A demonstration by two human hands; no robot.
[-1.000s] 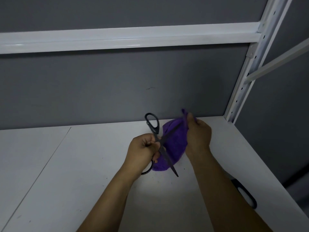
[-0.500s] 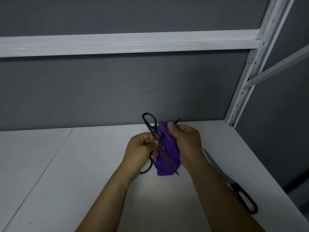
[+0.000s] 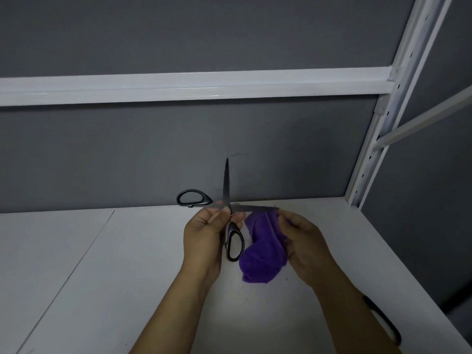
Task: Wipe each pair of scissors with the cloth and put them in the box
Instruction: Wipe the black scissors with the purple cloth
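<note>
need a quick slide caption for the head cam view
Left hand holds wide-open black scissors while right hand holds the purple cloth at one blade's tip above a white shelf.

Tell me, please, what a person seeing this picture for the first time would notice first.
The black scissors, opened wide in the middle, strike first: the left hand grips them near the pivot, one blade pointing up, the other right. Just right of them hangs the purple cloth, pinched by the right hand at that second blade's tip. A second pair lies at the white shelf's right edge, partly behind the forearm.
</note>
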